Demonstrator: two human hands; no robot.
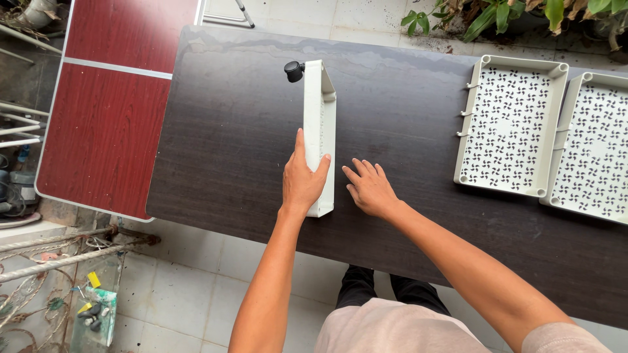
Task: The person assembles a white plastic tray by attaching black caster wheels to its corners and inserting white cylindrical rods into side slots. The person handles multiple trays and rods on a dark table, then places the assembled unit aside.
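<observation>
Head view: as seen from above, a dark wooden table (418, 117) is spread before a standing person; a red folding table (111, 111) adjoins it at the left.
Left hand: the left hand (302, 182) is wrapped around a long white plastic tray (320, 131) stood on its edge; thumb on one face, fingers curled over the other.
Right hand: the right hand (369, 189) is laid flat and open on the tabletop just beside the tray; nothing is held.
Caster: one black caster wheel (294, 70) is seen fitted at the tray's far corner.
Progress: judged early; one wheel appears mounted; the other corners look bare.
Other trays: two perforated white trays (510, 127) are left lying flat, well apart at the right.
</observation>
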